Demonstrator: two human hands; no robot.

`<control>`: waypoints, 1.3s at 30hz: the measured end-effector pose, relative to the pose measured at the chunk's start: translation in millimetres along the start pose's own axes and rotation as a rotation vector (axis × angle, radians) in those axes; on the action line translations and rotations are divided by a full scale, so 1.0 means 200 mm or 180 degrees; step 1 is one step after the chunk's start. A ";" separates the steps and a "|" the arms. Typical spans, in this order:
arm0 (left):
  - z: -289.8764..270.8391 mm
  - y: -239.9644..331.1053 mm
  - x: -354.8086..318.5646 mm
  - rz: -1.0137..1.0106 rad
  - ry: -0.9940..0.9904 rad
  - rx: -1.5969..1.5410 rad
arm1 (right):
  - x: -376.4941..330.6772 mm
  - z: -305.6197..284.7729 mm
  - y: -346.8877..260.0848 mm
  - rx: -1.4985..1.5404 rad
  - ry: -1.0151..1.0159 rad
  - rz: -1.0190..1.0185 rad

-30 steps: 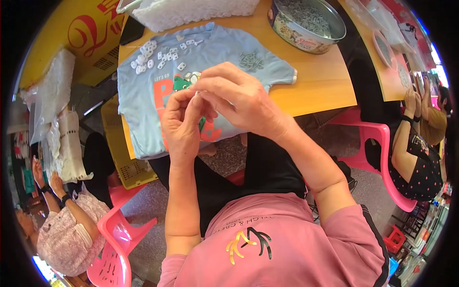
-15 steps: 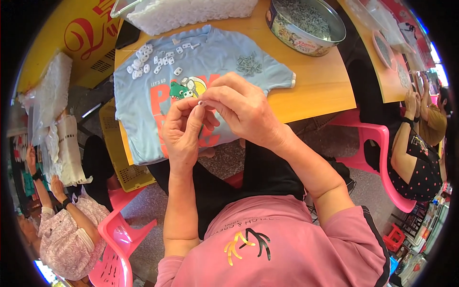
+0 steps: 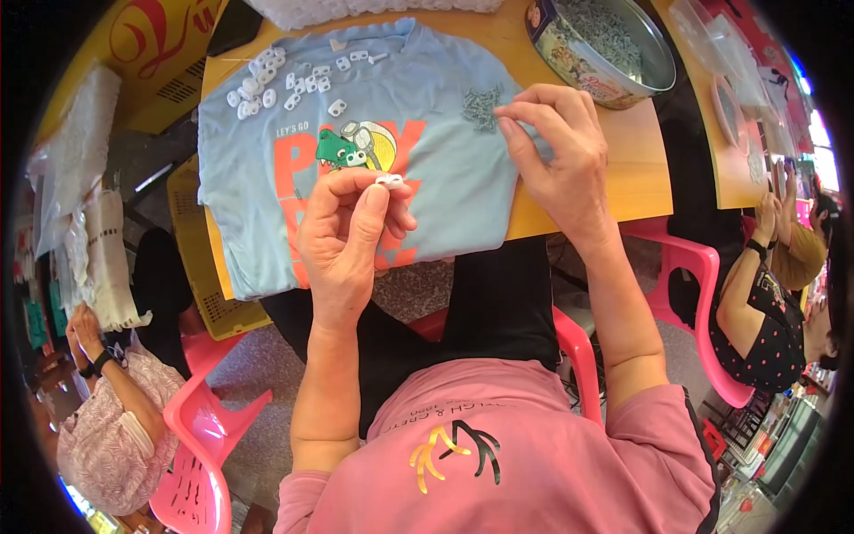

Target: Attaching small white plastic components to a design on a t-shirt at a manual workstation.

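Between thumb and index finger, my left hand (image 3: 342,236) pinches a small white plastic piece (image 3: 390,181) above the shirt's print. My right hand (image 3: 562,156) is at the right of the blue T-shirt (image 3: 463,191), beside a small pile of grey screw-like pieces (image 3: 481,107). Its thumb and index fingertips are brought close together at the pile's edge; whether anything is between them is too small to tell. Loose white plastic pieces with holes (image 3: 307,84) lie in groups on the shirt's upper left, several of them heaped (image 3: 258,84).
A round tin (image 3: 605,89) of grey pieces stands at the table's (image 3: 623,182) back right. White pieces fill a container (image 3: 374,9) at the far edge. Pink chairs (image 3: 200,427) and other people sit on both sides. A yellow crate (image 3: 200,258) is at the left.
My right hand has left the white piece and moved right to the grey pile. My left hand keeps hold of the white piece. The view has shifted slightly.
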State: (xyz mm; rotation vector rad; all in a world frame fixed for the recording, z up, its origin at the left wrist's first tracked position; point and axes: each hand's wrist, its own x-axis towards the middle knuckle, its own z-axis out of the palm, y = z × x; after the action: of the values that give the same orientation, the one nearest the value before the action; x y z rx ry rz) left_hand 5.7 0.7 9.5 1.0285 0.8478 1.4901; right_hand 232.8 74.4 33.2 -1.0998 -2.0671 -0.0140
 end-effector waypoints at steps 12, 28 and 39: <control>0.00 -0.01 -0.01 -0.0008 0.0035 -0.0053 | 0.14 0.15 -0.05 -0.0357 -0.0480 -0.0241; 0.00 0.00 0.01 -0.0157 0.0175 -0.0122 | 0.20 0.08 -0.15 0.0963 -0.0762 0.0692; 0.01 0.02 0.00 -0.0161 0.0179 0.0122 | 0.09 0.10 -0.30 0.3704 -0.1137 0.1922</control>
State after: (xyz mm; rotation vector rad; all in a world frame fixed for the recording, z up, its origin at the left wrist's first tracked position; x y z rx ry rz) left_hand 6.4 0.8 14.2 0.9902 0.9387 1.4707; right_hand 171.6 57.6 50.2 -0.8964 -1.4629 1.5497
